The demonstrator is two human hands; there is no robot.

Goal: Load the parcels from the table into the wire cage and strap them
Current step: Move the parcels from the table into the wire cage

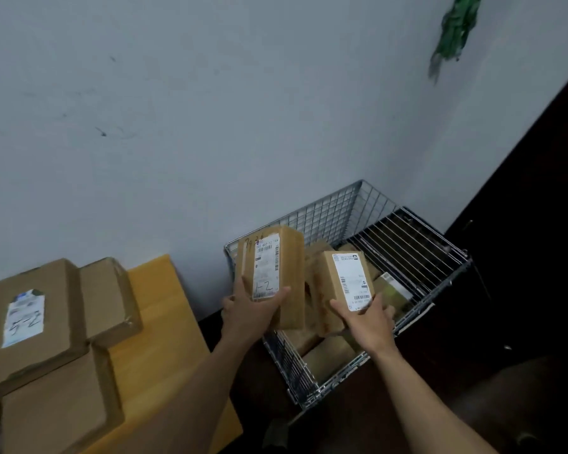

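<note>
My left hand (248, 311) grips a brown cardboard parcel (277, 257) with a white label marked "1-2", held over the left side of the wire cage (328, 213). A smaller labelled parcel (340, 283) is in my right hand (363, 317), above the cage's middle. Several brown parcels (330, 353) lie inside the cage below. On the yellow table (158, 322) at the left rest three more cardboard parcels, the top one (30, 322) labelled "5-2".
The cage stands on the dark floor against a pale wall, with a wire panel (407, 247) across its right side. Something green (453, 31) hangs on the wall at top right. A dark surface (535, 224) borders the cage on the right.
</note>
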